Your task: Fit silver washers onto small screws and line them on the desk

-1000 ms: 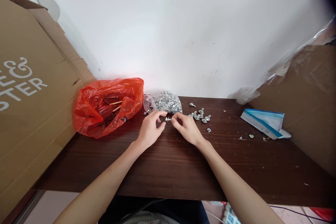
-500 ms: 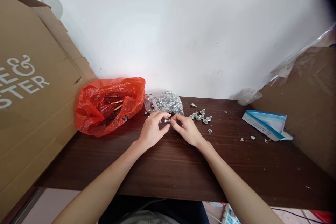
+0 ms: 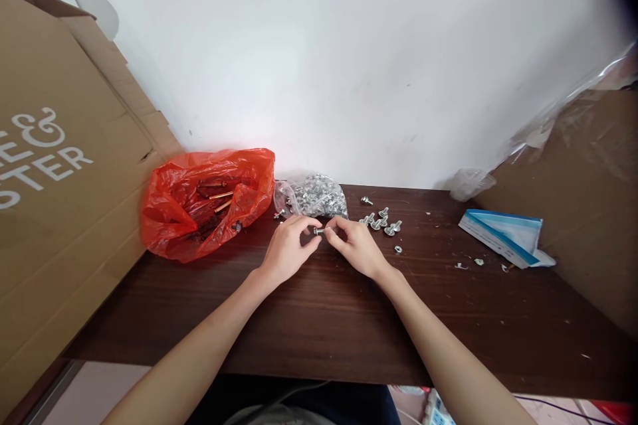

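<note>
My left hand point(image 3: 289, 247) and my right hand point(image 3: 353, 246) meet over the dark wooden table point(image 3: 319, 319), fingertips pinched together. Between them sits a small silver screw point(image 3: 318, 231), gripped from both sides. Just behind the hands lies a clear bag of silver hardware point(image 3: 315, 195). To the right of my right hand several loose silver screws point(image 3: 381, 221) are scattered on the table, with a small washer point(image 3: 397, 250) near them.
A red plastic bag point(image 3: 204, 202) with brass-coloured bolts lies at the back left. A large cardboard box point(image 3: 54, 166) stands at the left. A blue-and-white booklet point(image 3: 506, 234) and another cardboard sheet point(image 3: 588, 192) are at the right. A white wall point(image 3: 319, 60) is behind.
Both hands stayed in place, fingers shifting slightly round the small screw between them. The view moved a little.
</note>
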Demonstrator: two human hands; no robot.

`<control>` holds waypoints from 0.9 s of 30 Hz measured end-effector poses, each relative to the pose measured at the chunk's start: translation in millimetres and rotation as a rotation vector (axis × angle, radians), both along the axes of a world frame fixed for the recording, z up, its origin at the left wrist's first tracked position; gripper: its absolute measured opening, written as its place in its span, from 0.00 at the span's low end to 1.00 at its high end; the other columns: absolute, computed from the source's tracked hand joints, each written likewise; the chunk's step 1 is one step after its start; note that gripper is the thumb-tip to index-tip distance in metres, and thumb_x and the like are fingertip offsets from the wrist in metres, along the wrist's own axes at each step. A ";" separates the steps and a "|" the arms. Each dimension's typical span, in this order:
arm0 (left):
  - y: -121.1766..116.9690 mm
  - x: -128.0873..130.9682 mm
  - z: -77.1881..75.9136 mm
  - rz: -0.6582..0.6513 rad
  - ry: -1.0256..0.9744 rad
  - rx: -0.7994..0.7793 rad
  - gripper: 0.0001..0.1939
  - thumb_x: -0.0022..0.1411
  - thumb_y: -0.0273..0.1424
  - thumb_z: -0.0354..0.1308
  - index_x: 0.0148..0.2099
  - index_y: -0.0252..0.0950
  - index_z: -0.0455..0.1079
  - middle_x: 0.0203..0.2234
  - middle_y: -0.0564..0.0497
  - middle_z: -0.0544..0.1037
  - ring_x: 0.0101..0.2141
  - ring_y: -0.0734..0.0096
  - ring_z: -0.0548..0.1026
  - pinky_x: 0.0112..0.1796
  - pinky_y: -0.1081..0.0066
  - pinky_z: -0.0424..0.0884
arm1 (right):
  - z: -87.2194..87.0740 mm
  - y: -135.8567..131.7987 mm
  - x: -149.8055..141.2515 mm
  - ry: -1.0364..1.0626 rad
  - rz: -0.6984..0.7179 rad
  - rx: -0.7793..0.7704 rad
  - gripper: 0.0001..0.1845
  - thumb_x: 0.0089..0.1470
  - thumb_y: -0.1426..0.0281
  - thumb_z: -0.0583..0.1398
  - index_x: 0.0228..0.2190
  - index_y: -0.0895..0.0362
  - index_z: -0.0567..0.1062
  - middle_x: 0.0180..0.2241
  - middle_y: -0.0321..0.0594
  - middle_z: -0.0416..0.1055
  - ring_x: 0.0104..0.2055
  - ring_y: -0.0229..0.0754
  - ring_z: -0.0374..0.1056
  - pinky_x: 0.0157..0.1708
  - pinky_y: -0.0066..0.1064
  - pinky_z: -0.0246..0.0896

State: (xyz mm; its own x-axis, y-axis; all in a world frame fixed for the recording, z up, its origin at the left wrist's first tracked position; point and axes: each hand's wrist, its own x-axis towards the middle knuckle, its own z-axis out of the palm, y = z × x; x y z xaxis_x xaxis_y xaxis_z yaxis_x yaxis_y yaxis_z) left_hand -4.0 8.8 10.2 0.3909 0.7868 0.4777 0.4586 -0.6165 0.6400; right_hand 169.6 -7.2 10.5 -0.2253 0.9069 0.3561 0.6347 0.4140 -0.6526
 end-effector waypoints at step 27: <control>0.6 0.4 -2.9 0.027 -0.042 -0.011 0.04 0.52 0.22 0.55 0.32 0.35 0.66 0.23 0.56 0.69 0.21 0.79 0.66 0.26 0.77 0.65 | 4.8 -5.6 -1.7 -0.109 0.012 0.025 0.15 0.60 0.61 0.50 0.29 0.55 0.69 0.23 0.34 0.68 0.24 0.36 0.62 0.27 0.26 0.54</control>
